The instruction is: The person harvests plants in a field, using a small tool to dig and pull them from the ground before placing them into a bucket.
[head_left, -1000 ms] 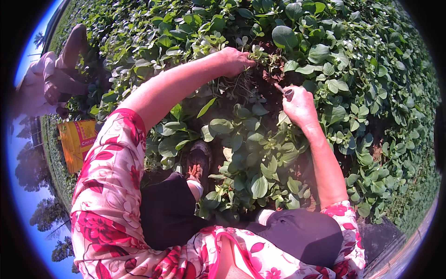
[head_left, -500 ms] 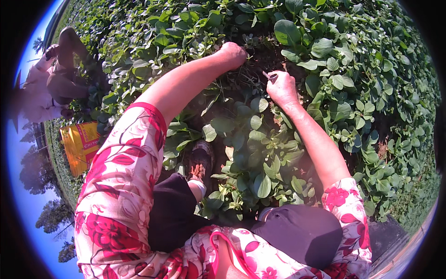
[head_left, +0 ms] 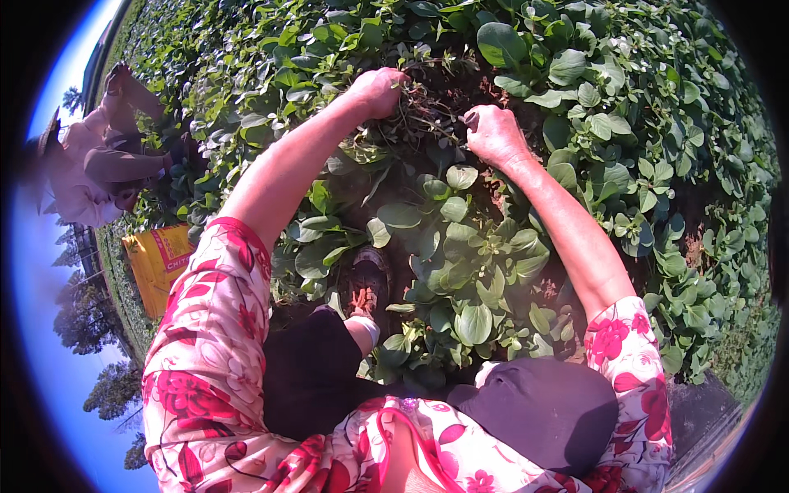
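Observation:
My left hand [head_left: 380, 92] is closed at the far side of the leafy plants, fingers wrapped round a bunch of weeds [head_left: 422, 105] whose thin, tangled stems stick out to its right. To the right, my right hand [head_left: 496, 136] makes a fist round a small hand tool [head_left: 472, 121]. Only a dark end of the tool shows, so its kind is unclear. Between and beyond the hands lies a patch of reddish-brown soil [head_left: 464, 89]. Broad-leaved green plants [head_left: 472, 324] grow close on the near side, below both wrists.
My shoe [head_left: 367, 283] stands among the leaves between my forearms. At the left, another person [head_left: 107, 160] crouches in the crop, with a yellow and red sack [head_left: 156, 271] nearby. Dense low plants [head_left: 657, 164] cover the ground on the right.
My left hand has moved left and slightly farther away, and the tangled weed stems now show beside it. My right hand has shifted a little left and away. More bare soil is visible.

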Demonstrator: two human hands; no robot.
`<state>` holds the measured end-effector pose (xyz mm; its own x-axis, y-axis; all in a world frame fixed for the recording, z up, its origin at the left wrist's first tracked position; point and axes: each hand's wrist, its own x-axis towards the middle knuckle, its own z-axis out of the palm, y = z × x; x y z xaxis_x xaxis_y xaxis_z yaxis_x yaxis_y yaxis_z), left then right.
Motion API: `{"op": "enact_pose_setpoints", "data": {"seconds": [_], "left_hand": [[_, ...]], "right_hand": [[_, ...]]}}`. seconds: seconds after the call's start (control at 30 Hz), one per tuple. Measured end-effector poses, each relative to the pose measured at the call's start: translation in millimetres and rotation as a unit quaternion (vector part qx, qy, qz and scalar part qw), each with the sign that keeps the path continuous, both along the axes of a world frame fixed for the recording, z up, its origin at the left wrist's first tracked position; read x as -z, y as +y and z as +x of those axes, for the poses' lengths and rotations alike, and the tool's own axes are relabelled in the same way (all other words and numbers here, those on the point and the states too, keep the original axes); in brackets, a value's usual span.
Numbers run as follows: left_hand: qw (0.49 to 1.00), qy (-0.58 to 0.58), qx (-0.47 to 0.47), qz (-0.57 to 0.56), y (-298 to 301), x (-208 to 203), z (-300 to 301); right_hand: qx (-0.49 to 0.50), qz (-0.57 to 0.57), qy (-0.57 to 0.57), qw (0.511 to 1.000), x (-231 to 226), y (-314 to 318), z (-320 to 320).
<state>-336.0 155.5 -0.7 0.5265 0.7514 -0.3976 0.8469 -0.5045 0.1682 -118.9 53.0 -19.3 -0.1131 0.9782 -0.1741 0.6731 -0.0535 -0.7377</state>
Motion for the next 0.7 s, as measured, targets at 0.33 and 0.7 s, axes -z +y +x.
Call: {"op": "enact_pose_setpoints", "data": {"seconds": [0.33,0.7], "left_hand": [[0.876,-0.264,-0.337,-0.223,47.0,-52.6,-38.2],[0.954,0.191,0.097,-0.211,4.7,-10.4,14.4]], "right_hand": [[0.030,-0.013,0.018,0.999,-50.1,-45.9,17.6],[-0.073,-0.111,-0.015,0.991,-67.4,-48.4,4.7]]}}
